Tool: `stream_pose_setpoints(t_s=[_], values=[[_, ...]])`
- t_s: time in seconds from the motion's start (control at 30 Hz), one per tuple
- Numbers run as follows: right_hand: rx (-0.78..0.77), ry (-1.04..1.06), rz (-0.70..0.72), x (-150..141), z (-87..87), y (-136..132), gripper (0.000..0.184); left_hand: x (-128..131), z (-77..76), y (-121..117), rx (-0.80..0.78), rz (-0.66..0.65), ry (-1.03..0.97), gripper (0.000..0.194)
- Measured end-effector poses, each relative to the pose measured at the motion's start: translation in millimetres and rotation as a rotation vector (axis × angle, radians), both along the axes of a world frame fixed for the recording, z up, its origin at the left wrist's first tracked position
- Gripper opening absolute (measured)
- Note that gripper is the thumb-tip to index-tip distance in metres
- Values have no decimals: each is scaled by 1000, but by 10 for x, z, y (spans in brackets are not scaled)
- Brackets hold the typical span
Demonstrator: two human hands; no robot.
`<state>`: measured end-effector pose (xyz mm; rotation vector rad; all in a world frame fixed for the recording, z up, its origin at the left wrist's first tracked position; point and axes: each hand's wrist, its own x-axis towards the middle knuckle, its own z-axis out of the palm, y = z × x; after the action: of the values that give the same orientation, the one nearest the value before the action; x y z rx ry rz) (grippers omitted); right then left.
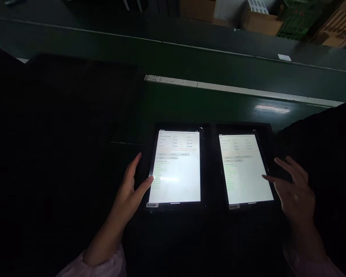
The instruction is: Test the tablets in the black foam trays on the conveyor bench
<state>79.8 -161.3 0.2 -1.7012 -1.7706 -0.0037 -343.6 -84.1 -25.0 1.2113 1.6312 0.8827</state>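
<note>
Two lit tablets lie side by side, both showing white pages with check boxes, grey buttons and lines of green text. At the left edge of the left tablet (184,177) is my left hand (129,192). Its thumb tip rests on the tablet's edge, while the index finger stretches out beside it, thumb and finger apart. My right hand (296,188) is beside the right edge of the right tablet (250,181), fingers spread and nothing in them. One fingertip points at that screen's edge; I cannot tell whether it touches. Small barcode labels sit at both tablets' lower left corners.
Darkness hides much of the surface around the tablets. Beyond them runs a pale strip (233,89) across a green surface. Farther back stand cardboard boxes (261,25) and a green crate (300,17). A white label (284,57) lies at the upper right.
</note>
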Motion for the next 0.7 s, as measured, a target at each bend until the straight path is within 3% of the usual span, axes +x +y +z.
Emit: stream_pose_setpoints(t_s=[0.13,0.23,0.33,0.5,0.6,0.7], values=[[-78,-48,178,-161,122,-319,29,56,187,-261,-50,24,19,83],[-120,-119,242,-223,128,-419,31,64,280,-323,-73,16,83,83],[-148,-178,189,-225,81,-434,32,22,325,-293,-114,-99,109,97],[-137,-164,41,-185,-39,-416,30,14,439,-277,-272,-344,382,129],[-110,-125,22,-191,-50,-405,29,126,501,-286,-322,-380,497,129],[-91,-108,10,-225,-14,-395,26,258,503,-255,-303,-329,543,128]])
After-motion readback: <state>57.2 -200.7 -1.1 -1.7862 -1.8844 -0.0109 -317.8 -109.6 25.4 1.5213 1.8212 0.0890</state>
